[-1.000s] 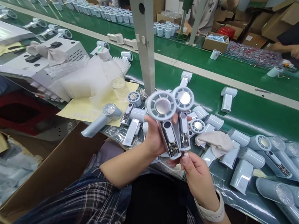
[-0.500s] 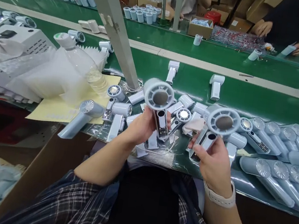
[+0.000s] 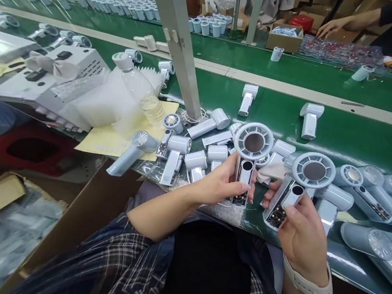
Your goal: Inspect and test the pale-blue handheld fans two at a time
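Note:
My left hand [image 3: 227, 183] is closed round the handle of a pale blue hair-dryer-shaped unit [image 3: 256, 126], thumb laid across its front. That unit's ring faces me, with spokes around a dark disc. A matching unit [image 3: 316, 156] is in my right hand [image 3: 303, 230], gripped by its handle with the thumb on a loose-looking cover strip. Both handles have an open front; a circuit board [image 3: 277, 212] shows in the right one. The two units are held side by side, apart, above the bench edge. Behind my left hand lie several similar units [image 3: 176, 156] in a loose pile.
Wrapped units [image 3: 368, 239] lie in rows at the right. A slanted metal post [image 3: 181, 43] rises from the bench, left of centre. Beyond it runs a green conveyor belt [image 3: 274, 111] carrying two units. A plastic bottle [image 3: 139, 85] leans at left; a cardboard box [image 3: 75, 227] stands below.
The view has swung left, so the bench appears farther right. Both hands still hold their units, now turned so the open handle fronts show more. My left thumb now lies across its handle.

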### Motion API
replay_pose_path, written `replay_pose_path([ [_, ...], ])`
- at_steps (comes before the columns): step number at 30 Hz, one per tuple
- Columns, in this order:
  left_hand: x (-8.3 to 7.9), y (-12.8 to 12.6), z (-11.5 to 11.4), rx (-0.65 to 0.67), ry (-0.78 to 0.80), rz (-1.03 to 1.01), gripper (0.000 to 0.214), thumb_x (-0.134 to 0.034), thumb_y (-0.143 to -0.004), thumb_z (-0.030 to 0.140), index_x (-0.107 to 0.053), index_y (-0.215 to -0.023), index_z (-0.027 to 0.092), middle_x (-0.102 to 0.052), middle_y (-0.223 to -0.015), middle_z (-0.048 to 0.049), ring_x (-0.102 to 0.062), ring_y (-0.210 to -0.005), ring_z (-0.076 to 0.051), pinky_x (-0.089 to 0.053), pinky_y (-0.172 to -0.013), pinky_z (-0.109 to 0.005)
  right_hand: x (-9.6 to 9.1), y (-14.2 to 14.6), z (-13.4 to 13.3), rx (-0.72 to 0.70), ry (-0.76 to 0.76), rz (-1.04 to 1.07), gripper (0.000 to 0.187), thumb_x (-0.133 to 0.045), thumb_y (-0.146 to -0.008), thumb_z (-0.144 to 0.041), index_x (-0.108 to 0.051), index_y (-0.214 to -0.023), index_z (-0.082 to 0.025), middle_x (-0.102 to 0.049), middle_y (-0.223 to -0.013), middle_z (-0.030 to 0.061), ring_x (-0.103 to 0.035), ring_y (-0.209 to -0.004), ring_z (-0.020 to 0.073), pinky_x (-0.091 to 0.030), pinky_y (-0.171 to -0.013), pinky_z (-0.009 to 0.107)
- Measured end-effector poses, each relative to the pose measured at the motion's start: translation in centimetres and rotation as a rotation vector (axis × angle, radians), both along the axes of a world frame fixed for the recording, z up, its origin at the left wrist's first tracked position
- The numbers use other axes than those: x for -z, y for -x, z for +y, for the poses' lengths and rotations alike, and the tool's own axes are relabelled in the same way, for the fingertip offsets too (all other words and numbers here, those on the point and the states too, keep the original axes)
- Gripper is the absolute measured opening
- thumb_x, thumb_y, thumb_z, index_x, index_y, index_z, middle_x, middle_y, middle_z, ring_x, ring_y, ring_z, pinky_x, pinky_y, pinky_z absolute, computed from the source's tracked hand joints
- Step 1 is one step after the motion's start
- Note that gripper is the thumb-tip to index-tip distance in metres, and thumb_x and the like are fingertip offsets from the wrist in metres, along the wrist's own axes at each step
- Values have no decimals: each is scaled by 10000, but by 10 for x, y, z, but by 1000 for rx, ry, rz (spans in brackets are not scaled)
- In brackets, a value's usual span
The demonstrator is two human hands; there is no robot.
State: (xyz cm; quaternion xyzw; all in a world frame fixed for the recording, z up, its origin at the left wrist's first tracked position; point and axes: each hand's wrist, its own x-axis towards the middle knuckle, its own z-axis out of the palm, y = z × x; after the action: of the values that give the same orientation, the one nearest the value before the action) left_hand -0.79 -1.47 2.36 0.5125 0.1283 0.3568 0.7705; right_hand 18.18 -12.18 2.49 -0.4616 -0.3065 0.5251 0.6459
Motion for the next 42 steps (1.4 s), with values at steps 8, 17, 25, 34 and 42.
replay_pose_path([
  [8,0,6,-1,79,27,-7,517,-849,-905,409,-430,-1139,218,-694,-911,-1,-691,-780,-158,-555,-773,-325,0,7,2,24,53,10,315,-921,-830,-392,-850,-1117,-284,-805,-1104,58,-738,-915,194,-655,-752,267],
  [17,-1,4,-3,50,11,14,560,-873,-881,470,-433,-1125,223,-655,-936,8,-669,-763,-150,-557,-755,-329,3,8,-2,44,71,4,335,-932,-814,-406,-850,-1114,-281,-816,-1098,65,-745,-881,201,-651,-742,290],
  [25,4,5,0,-17,45,-1,538,-868,-873,406,-454,-1164,221,-625,-1014,10,-677,-769,-135,-587,-729,-317,6,9,0,22,77,6,320,-925,-826,-411,-841,-1107,-282,-813,-1074,47,-727,-876,181,-641,-749,275],
  [34,5,8,3,-22,37,62,473,-760,-921,554,-480,-1108,222,-638,-850,17,-650,-692,-159,-573,-668,-322,7,14,2,-38,13,-10,242,-824,-925,-439,-811,-1076,-250,-770,-974,51,-685,-750,171,-607,-622,289],
  [42,8,7,6,-20,-91,38,469,-728,-996,518,-458,-1249,229,-654,-969,-7,-689,-822,-176,-576,-808,-353,2,12,5,-91,-5,4,319,-832,-914,-504,-798,-1113,-257,-737,-971,48,-664,-779,185,-603,-648,312],
])
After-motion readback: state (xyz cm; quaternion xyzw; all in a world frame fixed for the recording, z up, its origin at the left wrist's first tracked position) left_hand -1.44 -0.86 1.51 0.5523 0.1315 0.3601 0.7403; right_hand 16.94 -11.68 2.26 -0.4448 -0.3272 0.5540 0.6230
